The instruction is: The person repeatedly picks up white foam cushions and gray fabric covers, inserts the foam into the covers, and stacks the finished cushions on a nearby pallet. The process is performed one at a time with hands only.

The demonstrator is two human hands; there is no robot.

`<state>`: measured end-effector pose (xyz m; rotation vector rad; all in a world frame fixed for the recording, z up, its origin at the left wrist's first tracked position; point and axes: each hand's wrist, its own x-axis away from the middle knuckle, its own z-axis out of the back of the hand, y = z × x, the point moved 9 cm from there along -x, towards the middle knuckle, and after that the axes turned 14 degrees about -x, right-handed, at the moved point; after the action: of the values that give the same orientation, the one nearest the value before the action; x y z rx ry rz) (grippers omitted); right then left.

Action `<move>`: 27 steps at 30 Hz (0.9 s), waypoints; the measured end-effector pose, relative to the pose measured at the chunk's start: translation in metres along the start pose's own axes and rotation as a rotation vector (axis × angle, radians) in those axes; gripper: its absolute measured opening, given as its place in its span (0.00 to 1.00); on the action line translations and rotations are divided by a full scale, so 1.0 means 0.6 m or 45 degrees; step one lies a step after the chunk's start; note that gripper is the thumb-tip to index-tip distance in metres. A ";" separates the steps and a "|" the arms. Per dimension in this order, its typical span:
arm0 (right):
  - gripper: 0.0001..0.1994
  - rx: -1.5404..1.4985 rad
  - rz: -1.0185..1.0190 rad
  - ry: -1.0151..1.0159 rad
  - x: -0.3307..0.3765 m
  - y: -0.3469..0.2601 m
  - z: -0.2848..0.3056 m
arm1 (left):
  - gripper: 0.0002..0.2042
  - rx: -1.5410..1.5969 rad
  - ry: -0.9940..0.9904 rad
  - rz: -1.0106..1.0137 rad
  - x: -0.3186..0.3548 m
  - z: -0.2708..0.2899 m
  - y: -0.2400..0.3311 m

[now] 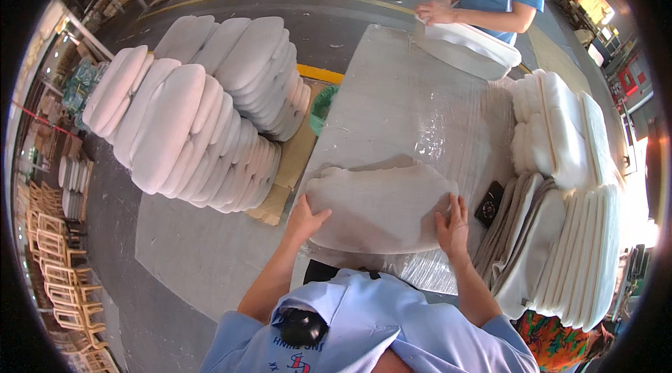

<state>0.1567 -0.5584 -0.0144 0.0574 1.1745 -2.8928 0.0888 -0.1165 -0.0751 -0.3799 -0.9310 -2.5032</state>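
A pale grey fabric-covered pad [381, 208], wide with rounded corners and an uneven far edge, lies flat on the plastic-covered table [392, 103] in front of me. My left hand [305, 222] rests against its left edge, thumb spread inward and fingers stretched along the side. At the right edge, my right hand [453, 226] touches the pad with its fingers extended and apart. Neither hand is closed around it. Just right of my right hand, a black phone-like object [488, 205] lies beside folded grey fabric covers [514, 229].
White foam pads [577, 254] and fluffy white padding [553, 124] stand along the right side. Across the table, a co-worker's hands [437, 13] hold a white pad [465, 47]. Tall stacks of finished cushions [168, 128] stand at left, near a green bin [322, 108].
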 end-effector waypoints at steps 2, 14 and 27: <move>0.37 0.038 -0.127 0.027 0.006 0.010 -0.032 | 0.53 -0.043 0.067 -0.004 -0.015 0.004 0.024; 0.36 0.151 0.008 0.191 0.028 0.006 -0.041 | 0.44 0.143 -0.078 0.310 -0.083 0.012 0.040; 0.35 -0.344 -0.130 0.292 0.005 0.085 -0.017 | 0.43 0.551 -0.262 0.135 -0.052 0.022 0.044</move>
<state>0.1556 -0.5878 -0.0570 0.3415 1.6420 -2.8400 0.1300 -0.1163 -0.0631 -0.5318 -1.4533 -2.1179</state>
